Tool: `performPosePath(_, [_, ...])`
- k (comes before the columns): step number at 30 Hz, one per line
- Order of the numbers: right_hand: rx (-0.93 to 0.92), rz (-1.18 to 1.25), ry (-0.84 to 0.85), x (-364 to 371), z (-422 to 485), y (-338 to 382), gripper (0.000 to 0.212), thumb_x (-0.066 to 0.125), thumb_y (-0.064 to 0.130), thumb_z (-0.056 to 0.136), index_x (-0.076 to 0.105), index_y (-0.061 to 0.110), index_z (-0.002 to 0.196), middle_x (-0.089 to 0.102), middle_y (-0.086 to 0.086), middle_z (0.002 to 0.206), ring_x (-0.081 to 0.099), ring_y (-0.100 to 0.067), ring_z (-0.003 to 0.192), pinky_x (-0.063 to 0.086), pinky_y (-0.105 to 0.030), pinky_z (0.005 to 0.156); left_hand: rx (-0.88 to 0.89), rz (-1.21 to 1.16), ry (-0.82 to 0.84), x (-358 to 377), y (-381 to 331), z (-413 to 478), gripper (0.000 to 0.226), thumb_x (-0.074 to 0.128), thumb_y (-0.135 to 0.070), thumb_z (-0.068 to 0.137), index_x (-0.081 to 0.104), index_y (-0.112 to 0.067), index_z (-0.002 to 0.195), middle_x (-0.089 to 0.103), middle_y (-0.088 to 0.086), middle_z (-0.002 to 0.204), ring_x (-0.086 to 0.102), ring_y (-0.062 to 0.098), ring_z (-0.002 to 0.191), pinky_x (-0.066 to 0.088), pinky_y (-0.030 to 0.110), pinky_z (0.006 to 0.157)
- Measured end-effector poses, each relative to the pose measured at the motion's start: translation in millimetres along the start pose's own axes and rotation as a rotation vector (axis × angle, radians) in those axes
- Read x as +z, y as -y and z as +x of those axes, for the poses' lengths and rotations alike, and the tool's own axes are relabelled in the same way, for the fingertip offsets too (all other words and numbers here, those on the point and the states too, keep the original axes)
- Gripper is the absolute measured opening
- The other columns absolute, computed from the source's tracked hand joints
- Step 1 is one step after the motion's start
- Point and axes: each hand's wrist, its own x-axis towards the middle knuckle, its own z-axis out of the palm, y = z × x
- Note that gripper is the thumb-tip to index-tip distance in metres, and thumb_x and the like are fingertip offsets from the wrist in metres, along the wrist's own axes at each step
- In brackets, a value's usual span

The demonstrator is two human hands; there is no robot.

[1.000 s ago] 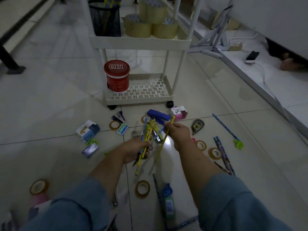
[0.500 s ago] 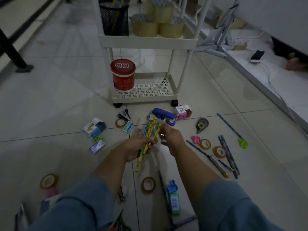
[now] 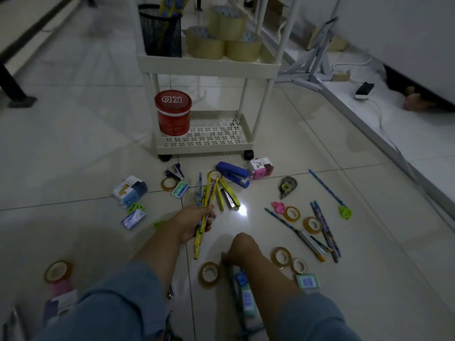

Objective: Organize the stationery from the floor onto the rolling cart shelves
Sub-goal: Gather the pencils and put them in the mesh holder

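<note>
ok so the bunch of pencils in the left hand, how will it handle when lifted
The pencils look stiff and thin, so probably light. The left hand grips them near the middle and their tips fan apart, so one may slide out. A dropped one would likely roll on the glossy tiles.

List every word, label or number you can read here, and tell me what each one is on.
"KD": white letters, upside down from this view, on the lid of the red tub.
Too blurred to read: the print on the green-and-white packet, the blue-and-white box, the pink box and the small green box.
Nothing else is legible.
</note>
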Motion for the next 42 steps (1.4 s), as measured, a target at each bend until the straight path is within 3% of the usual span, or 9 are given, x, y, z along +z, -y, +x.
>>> performPosePath(5, [-0.100, 0.430, -0.059, -43.8, -2.8, 10.6, 0.026, 0.061, 0.031, 0.087, 0.060, 0.010, 0.071, 0.057, -0.002, 0.069, 0.056, -0.015, 0.068, 0.049, -0.027, 0.066, 0.013, 0.108, 0.001, 6.0, -4.7, -1.2, 0.017, 0.041, -0.011, 0.099, 0.052, -0.008, 0.086, 0.056, 0.009, 0.082, 0.055, 0.017, 0.067, 0.049, 0.027, 0.062])
performPosePath(9, [-0.182, 0.898, -0.075, -119.3, -9.2, 20.1, 0.021, 0.059, 0.012, 0.088, 0.055, 0.008, 0.068, 0.056, -0.006, 0.063, 0.053, -0.009, 0.049, 0.044, -0.019, 0.049, -0.014, 0.192, 0.067, 25.6, -22.7, -15.9, 0.023, 0.039, -0.012, 0.100, 0.053, -0.010, 0.081, 0.062, 0.005, 0.070, 0.061, 0.018, 0.070, 0.051, 0.027, 0.062])
performPosePath(17, [-0.228, 0.697, -0.023, -259.3, -29.9, 34.1, 0.034, 0.054, 0.014, 0.094, 0.048, 0.009, 0.061, 0.049, 0.004, 0.034, 0.042, -0.003, 0.032, 0.036, -0.015, 0.041, 0.150, 0.107, 0.084, 101.8, -104.0, -22.8, 0.021, 0.038, -0.011, 0.100, 0.053, -0.008, 0.086, 0.056, 0.011, 0.081, 0.054, 0.019, 0.066, 0.054, 0.024, 0.048])
performPosePath(25, [-0.238, 0.913, -0.157, -234.5, 14.1, -55.1, 0.031, 0.052, 0.032, 0.095, 0.061, 0.003, 0.090, 0.061, -0.008, 0.071, 0.055, -0.016, 0.058, 0.042, -0.022, 0.052, 0.055, 0.193, 0.031, 141.1, -75.2, 24.2, 0.012, 0.043, -0.007, 0.096, 0.052, -0.010, 0.088, 0.049, 0.005, 0.076, 0.050, 0.014, 0.065, 0.051, 0.024, 0.049])
performPosePath(28, [-0.188, 0.587, -0.198, -206.9, 36.2, -92.3, 0.019, 0.061, 0.018, 0.090, 0.065, -0.001, 0.087, 0.064, -0.013, 0.074, 0.059, -0.021, 0.060, 0.048, -0.021, 0.051, -0.011, 0.183, -0.024, 142.3, -50.1, 35.1, 0.014, 0.042, -0.006, 0.096, 0.053, -0.012, 0.088, 0.048, 0.003, 0.075, 0.048, 0.014, 0.063, 0.047, 0.026, 0.057])
performPosePath(31, [-0.155, 0.016, -0.120, -173.1, 48.2, -107.7, 0.031, 0.064, 0.026, 0.086, 0.067, -0.002, 0.097, 0.070, -0.016, 0.098, 0.067, -0.027, 0.090, 0.055, -0.032, 0.083, -0.074, 0.146, -0.053, 143.7, -28.8, 45.5, 0.014, 0.042, -0.007, 0.097, 0.053, -0.012, 0.090, 0.051, 0.002, 0.076, 0.048, 0.014, 0.063, 0.047, 0.027, 0.059])
performPosePath(34, [-0.215, -0.202, -0.067, -144.2, 50.6, -104.6, 0.035, 0.068, 0.027, 0.082, 0.064, 0.000, 0.103, 0.064, -0.018, 0.111, 0.062, -0.031, 0.101, 0.050, -0.033, 0.085, -0.093, 0.105, -0.070, 149.9, -15.8, 51.1, 0.015, 0.041, -0.008, 0.098, 0.053, -0.012, 0.090, 0.056, 0.003, 0.079, 0.050, 0.015, 0.062, 0.048, 0.024, 0.053])
performPosePath(39, [-0.307, -0.252, -0.119, -118.0, 57.7, -108.7, 0.051, 0.064, 0.014, 0.084, 0.045, 0.005, 0.131, 0.050, -0.016, 0.129, 0.051, -0.031, 0.119, 0.044, -0.035, 0.097, -0.078, 0.110, -0.124, 153.2, -5.9, 59.0, 0.013, 0.038, -0.009, 0.099, 0.049, -0.008, 0.106, 0.058, 0.004, 0.085, 0.052, 0.017, 0.068, 0.047, 0.026, 0.056])
performPosePath(42, [-0.258, 0.002, -0.199, -121.7, 57.2, -109.5, 0.028, 0.066, 0.018, 0.082, 0.064, 0.002, 0.104, 0.060, -0.019, 0.099, 0.060, -0.028, 0.096, 0.045, -0.028, 0.075, -0.024, 0.161, -0.153, 153.3, -3.0, 62.7, 0.013, 0.041, -0.009, 0.098, 0.049, -0.009, 0.108, 0.058, 0.004, 0.090, 0.052, 0.016, 0.071, 0.043, 0.026, 0.058])
